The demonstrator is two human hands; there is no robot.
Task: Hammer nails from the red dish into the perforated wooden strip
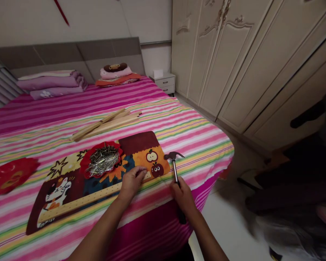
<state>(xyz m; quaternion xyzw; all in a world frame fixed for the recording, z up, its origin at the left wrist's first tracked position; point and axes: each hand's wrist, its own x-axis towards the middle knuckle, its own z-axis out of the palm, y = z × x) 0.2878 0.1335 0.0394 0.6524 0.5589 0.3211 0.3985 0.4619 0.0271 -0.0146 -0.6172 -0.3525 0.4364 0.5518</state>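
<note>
Pink, white, green and yellow stripes run across the bedspread (157,127) as I work through the head camera, two bare hands in view. My left hand (133,181) has its thumb and fingertips drawn together over the perforated-looking wooden strip (84,200), near its right end; whether they pinch anything small, I cannot tell. My right hand (183,194) closes its fingers around the handle of a claw hammer (175,169), its head raised toward the wardrobe side, just beside the mat's right edge.

The strip, dotted along its length, lies along the near side of a patterned mat (134,143) printed with a cat, apples and stars. Small dark marks by the cat's foot are too fine for me to read, and the yellowish motif on the red plate (24,170) at far left is blurred. On the mat, a red scalloped bowl (84,167) holds a heap of metal nails (103,159); beyond it rest loose wooden slats (108,125).

Folded purple bedding (54,82) and a pink bundle (115,73) sit before the grey headboard (103,50). A white nightstand (165,82) stands near the cream wardrobe (225,58).
</note>
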